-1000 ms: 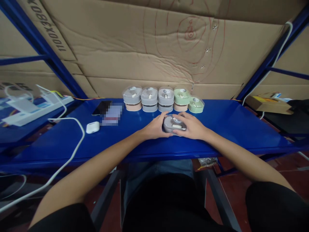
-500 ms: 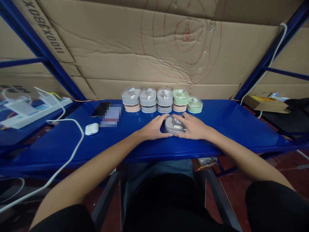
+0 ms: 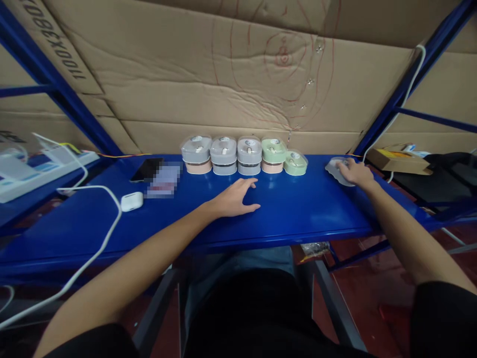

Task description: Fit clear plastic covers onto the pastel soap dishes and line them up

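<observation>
My left hand (image 3: 235,198) rests over the middle of the blue table (image 3: 294,214), fingers stretched and thumb apart, with nothing in it. At the table's right side, my right hand (image 3: 355,171) grips a grey container with a clear lid (image 3: 337,173), fingers over its top; motion blurs its outline. Behind my left hand stand small lidded containers in a row: grey ones (image 3: 223,149) stacked on grey or peach ones, a green one (image 3: 274,148) on a peach one (image 3: 272,167), and a single green container (image 3: 295,164) at the row's right end.
On the left lie a white earbud case (image 3: 131,201), a dark phone (image 3: 146,170) and a partly pixelated flat item (image 3: 164,180). A white cable (image 3: 112,233) crosses the left side near a power strip (image 3: 48,176). An open cardboard box (image 3: 398,161) sits beyond the right edge.
The grey container has moved with my right hand from the table's middle to its right side. My left hand has let go of it and stays near the middle, fingers apart.
</observation>
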A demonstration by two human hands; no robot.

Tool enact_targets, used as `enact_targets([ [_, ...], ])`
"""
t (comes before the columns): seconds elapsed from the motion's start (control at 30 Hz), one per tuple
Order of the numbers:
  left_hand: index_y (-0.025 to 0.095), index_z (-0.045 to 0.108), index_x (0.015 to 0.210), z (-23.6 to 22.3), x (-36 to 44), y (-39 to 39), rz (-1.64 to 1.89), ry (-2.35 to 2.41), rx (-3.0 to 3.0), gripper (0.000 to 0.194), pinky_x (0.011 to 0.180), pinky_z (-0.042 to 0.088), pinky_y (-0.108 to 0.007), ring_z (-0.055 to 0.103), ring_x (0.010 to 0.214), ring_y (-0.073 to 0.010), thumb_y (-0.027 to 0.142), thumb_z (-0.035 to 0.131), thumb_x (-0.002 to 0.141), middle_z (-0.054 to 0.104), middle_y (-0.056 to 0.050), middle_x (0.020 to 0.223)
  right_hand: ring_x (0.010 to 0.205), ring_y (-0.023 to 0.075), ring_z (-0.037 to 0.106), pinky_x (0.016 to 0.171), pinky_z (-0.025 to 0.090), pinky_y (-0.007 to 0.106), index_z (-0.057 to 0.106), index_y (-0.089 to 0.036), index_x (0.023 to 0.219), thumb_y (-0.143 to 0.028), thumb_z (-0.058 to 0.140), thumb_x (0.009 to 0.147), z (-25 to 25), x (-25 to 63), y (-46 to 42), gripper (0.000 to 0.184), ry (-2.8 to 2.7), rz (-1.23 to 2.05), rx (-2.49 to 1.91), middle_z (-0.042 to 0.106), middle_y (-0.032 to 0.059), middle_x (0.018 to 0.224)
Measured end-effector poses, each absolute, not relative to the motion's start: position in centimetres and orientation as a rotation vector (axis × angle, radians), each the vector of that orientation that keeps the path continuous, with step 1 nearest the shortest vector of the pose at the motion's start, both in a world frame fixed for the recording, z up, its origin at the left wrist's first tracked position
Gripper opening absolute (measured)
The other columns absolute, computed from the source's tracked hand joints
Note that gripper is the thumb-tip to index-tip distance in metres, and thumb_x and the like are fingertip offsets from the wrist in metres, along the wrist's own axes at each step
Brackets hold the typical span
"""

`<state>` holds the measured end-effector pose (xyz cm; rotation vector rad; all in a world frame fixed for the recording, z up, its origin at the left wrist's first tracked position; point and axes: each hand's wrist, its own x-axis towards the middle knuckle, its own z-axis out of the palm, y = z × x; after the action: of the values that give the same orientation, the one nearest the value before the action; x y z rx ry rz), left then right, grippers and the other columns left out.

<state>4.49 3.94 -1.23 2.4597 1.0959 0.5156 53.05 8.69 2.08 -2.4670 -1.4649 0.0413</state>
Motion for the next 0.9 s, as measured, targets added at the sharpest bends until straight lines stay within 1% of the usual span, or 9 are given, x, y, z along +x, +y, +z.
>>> enact_targets([
  [0.07,0.018,0.044,0.168,-1.2,4.5,3.9,0.505,1.102,2.457,0.09,0.128,0.048,-0.053,0.06,0.149,-0.038,0.06,0.073,0.093,0.065,-0.019,0.154,0.149,0.0508,0.058,0.115,0.046,0.057,0.056,-0.002,0.16,-0.048,0.042,0.115,2.3,52.3,11.9,0.066,-1.372,0.042,-2.44,0.052,0.0452,0.16],
  [0.17,0.019,0.044,0.168,-1.2,4.5,4.0,0.498,1.097,2.459,0.091,0.129,0.047,-0.054,0.059,0.15,-0.0384,0.06,0.073,0.093,0.065,-0.019,0.154,0.146,0.0442,0.062,0.117,0.049,0.053,0.063,-0.004,0.151,-0.041,0.049,0.112,2.0,50.0,15.6,0.056,-1.339,0.047,-2.334,0.062,0.0377,0.156],
  [0.27,0.018,0.044,0.169,-1.3,4.4,4.1,0.488,1.092,2.464,0.091,0.129,0.047,-0.055,0.059,0.151,-0.0389,0.061,0.072,0.094,0.065,-0.02,0.155,0.142,0.0388,0.065,0.119,0.052,0.049,0.066,-0.009,0.146,-0.046,0.06,0.107,0.9,47.6,18.0,0.055,-1.335,0.059,-2.197,0.07,0.0281,0.147],
  [0.33,0.018,0.044,0.168,-1.3,4.3,4.1,0.488,1.084,2.467,0.09,0.129,0.047,-0.055,0.058,0.151,-0.0389,0.061,0.072,0.094,0.065,-0.02,0.155,0.14,0.0397,0.067,0.117,0.054,0.05,0.066,-0.008,0.145,-0.052,0.061,0.105,0.2,46.7,18.7,0.059,-1.316,0.065,-2.13,0.071,0.0279,0.143],
  [0.47,0.017,0.045,0.167,-1.2,4.3,4.1,0.507,1.07,2.48,0.088,0.129,0.046,-0.055,0.058,0.151,-0.0385,0.06,0.072,0.094,0.065,-0.02,0.154,0.154,0.0453,0.056,0.126,0.046,0.062,0.059,-0.008,0.156,-0.062,0.053,0.105,0.0,46.3,17.9,0.075,-1.353,-0.073,-1.938,0.059,0.0323,0.159],
  [0.57,0.015,0.045,0.167,-1.2,4.4,4.0,0.498,1.07,2.485,0.09,0.13,0.046,-0.055,0.057,0.152,-0.0386,0.06,0.07,0.094,0.065,-0.02,0.154,0.164,0.0448,0.046,0.135,0.036,0.064,0.058,-0.012,0.161,-0.077,0.054,0.101,0.6,45.8,15.8,0.089,-1.798,-0.251,-1.556,0.049,0.029,0.173],
  [0.63,0.015,0.045,0.168,-1.2,4.4,4.0,0.493,1.071,2.482,0.09,0.131,0.045,-0.055,0.057,0.153,-0.0384,0.061,0.07,0.095,0.065,-0.021,0.155,0.166,0.0453,0.044,0.137,0.035,0.065,0.059,-0.016,0.162,-0.087,0.053,0.098,0.7,44.8,14.0,0.096,-2.141,-0.233,-1.382,0.048,0.0256,0.177],
  [0.77,0.015,0.045,0.168,-1.2,4.4,4.1,0.494,1.077,2.477,0.089,0.131,0.045,-0.055,0.057,0.154,-0.0388,0.061,0.07,0.095,0.064,-0.021,0.156,0.163,0.0508,0.046,0.133,0.039,0.071,0.057,-0.019,0.164,-0.096,0.048,0.095,0.5,42.8,9.7,0.104,-2.396,-0.125,-1.395,0.054,0.0233,0.174],
  [0.9,0.017,0.047,0.167,-1.1,4.4,4.0,0.507,1.072,2.48,0.087,0.129,0.047,-0.056,0.058,0.152,-0.0396,0.059,0.071,0.095,0.065,-0.021,0.156,0.143,0.0513,0.065,0.121,0.054,0.069,0.067,-0.017,0.148,-0.091,0.047,0.1,0.7,42.9,5.6,0.091,-2.268,-0.212,-1.501,0.066,0.0269,0.155],
])
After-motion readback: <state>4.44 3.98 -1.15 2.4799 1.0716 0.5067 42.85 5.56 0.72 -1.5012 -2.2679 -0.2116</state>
